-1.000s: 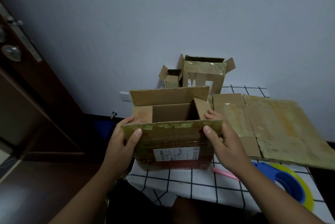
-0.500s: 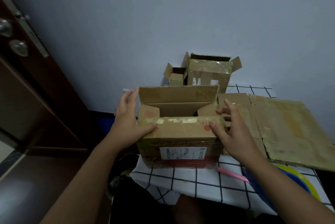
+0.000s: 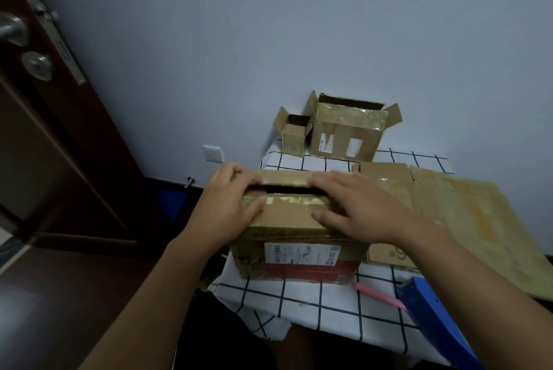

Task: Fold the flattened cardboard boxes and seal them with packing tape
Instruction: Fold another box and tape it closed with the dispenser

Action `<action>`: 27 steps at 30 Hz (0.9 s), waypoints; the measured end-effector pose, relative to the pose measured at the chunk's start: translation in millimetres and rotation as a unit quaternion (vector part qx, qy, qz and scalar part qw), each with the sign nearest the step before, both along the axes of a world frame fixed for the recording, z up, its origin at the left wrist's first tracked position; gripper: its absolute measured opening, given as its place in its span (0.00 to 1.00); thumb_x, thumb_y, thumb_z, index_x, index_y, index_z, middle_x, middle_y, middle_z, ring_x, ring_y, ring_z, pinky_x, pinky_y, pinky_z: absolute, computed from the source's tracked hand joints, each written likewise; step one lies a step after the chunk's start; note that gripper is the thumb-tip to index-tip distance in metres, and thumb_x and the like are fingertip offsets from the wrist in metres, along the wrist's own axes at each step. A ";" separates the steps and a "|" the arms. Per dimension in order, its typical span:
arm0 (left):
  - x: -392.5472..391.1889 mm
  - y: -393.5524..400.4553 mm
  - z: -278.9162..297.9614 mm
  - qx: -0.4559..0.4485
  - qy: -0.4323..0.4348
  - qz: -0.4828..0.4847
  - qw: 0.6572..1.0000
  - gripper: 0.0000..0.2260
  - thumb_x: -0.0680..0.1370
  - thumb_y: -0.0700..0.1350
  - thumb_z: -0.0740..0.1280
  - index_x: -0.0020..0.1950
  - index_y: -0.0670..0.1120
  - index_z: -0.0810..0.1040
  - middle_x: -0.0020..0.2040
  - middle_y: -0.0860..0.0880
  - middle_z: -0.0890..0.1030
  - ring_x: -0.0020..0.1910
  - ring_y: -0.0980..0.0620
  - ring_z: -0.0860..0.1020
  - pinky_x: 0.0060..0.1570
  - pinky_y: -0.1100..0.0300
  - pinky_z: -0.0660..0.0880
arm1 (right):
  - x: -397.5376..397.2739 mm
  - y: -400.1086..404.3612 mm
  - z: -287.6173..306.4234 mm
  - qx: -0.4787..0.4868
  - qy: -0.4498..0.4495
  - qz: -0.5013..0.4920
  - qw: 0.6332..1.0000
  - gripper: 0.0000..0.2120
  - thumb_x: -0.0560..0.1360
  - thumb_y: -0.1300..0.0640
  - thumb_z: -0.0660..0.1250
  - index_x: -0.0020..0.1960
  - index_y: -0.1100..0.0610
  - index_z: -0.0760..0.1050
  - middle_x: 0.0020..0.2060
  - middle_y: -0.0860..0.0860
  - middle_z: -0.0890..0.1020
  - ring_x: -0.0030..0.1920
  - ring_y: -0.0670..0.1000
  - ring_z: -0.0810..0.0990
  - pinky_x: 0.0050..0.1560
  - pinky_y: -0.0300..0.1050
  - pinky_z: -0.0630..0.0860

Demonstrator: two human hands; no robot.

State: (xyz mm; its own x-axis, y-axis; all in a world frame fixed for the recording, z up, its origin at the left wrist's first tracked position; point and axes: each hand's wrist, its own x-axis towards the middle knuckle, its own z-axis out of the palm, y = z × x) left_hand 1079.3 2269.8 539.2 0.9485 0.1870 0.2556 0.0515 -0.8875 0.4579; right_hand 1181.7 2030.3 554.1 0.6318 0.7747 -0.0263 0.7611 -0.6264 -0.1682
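The blue tape dispenser [image 3: 434,327] is running off the frame's bottom-right edge. The box label [image 3: 302,254] print is reading too small. The right hand [image 3: 356,208] is blurring.

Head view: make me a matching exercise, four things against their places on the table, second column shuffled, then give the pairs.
Things:
1. box with the white label
2. small open box
3. flattened cardboard
4. pink stick

Places:
A. lying flat along the table's right side
B. at the back by the wall, left of a larger open box
C. on the checked cloth, in front of the labelled box's right corner
D. at the table's left front, under the left hand and right hand

Pairs: 1-D, 2-B, 3-A, 4-C
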 end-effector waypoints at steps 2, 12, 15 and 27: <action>-2.5 -5.4 -2.2 0.048 0.008 -0.011 0.999 0.17 0.79 0.57 0.63 0.66 0.53 0.74 0.66 0.55 0.70 0.66 0.55 0.66 0.67 0.55 0.63 | -1.8 0.8 -10.5 -0.017 0.014 0.013 1.000 0.33 0.78 0.30 0.41 0.79 0.41 0.51 0.79 0.42 0.53 0.79 0.48 0.50 0.78 0.53 0.51; -1.4 -11.5 -15.0 0.162 0.131 -0.079 0.975 0.42 0.70 0.73 0.60 0.79 0.61 0.48 0.79 0.49 0.51 0.78 0.47 0.47 0.77 0.46 0.44 | -4.5 -1.3 -11.8 -0.085 -0.018 0.014 0.996 0.48 0.68 0.22 0.53 0.80 0.43 0.42 0.80 0.42 0.44 0.79 0.48 0.42 0.79 0.54 0.45; 2.3 -8.5 -14.2 0.189 0.121 -0.088 0.971 0.42 0.71 0.74 0.58 0.79 0.61 0.47 0.79 0.49 0.51 0.78 0.48 0.46 0.76 0.48 0.37 | -4.0 -0.5 -10.1 -0.084 -0.031 0.005 0.996 0.49 0.68 0.22 0.54 0.80 0.43 0.42 0.80 0.42 0.45 0.79 0.48 0.45 0.78 0.52 0.46; -1.8 -36.9 -19.7 0.192 0.106 -0.044 0.975 0.48 0.66 0.75 0.27 0.80 0.52 0.48 0.81 0.49 0.48 0.79 0.49 0.46 0.76 0.51 0.43 | -5.7 0.8 -21.0 -0.085 -0.037 -0.002 0.996 0.47 0.70 0.24 0.53 0.80 0.45 0.41 0.80 0.43 0.43 0.80 0.49 0.42 0.78 0.53 0.43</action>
State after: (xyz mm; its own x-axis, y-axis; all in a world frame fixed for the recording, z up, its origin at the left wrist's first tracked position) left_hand 1077.5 2233.0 519.4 0.9956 0.0322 0.0879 0.0253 -0.9966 0.0785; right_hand 1175.9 2031.1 533.1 0.6401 0.7605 -0.1089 0.7648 -0.6442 -0.0031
